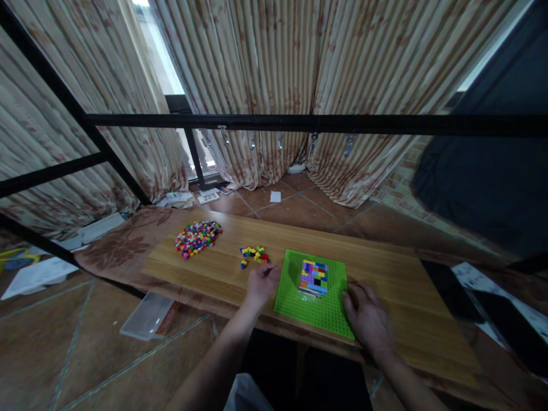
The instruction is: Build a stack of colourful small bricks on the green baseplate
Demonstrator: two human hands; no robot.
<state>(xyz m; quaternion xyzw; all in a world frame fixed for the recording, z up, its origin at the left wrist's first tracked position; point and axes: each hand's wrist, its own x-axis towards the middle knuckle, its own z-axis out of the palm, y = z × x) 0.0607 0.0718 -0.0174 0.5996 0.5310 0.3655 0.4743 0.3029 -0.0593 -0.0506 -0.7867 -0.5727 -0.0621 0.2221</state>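
A green studded baseplate (286, 291) lies on the wooden board, bearing a multicoloured block of toy building bricks (314, 278). My left hand (261, 284) is just left of the plate, thumb and fingertips drawn together. Whatever is in that pinch is too small to make out. Close beyond it sits a small cluster of loose bricks (256, 253), mostly yellow, with red and blue ones. A single blue-and-yellow brick (244, 264) lies apart from them. At the plate's right edge rests my right hand (369, 317), fingers loosely bent and thumb apart, touching the edge.
A large heap of mixed small bricks (197, 238) covers the board's far left. The wooden board (398, 291) lies over a brown patterned cloth (115, 251). Black flat objects (449, 291) and printed sheets are at right. A black metal bar (274, 122) crosses ahead; a clear plastic box (149, 317) is below left.
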